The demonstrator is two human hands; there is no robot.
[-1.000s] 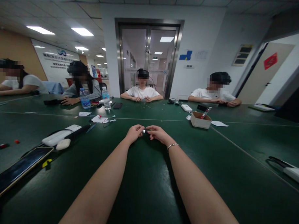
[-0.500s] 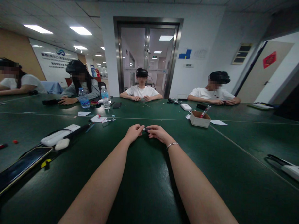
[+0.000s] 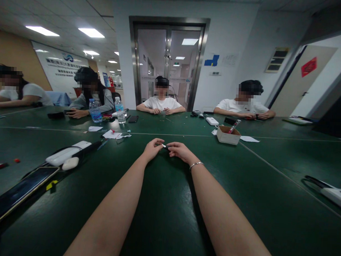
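Over the middle of the green table, a small black object with a shiny silver end is held between my two hands. It looks like a USB stick, but it is too small to be sure. My right hand, with a silver bangle at the wrist, pinches the black part. The curled fingertips of my left hand are at the silver end, seemingly gripping it lightly. Fingers hide part of the object.
To the left lie a phone, a white power bank and small red pieces. Further away are paper scraps, water bottles and a small cardboard box. Several people sit around the table.
My left fingers have lifted and loosened slightly, so more of the silver end shows. My right hand stays almost in place. The camera view has shifted a little.
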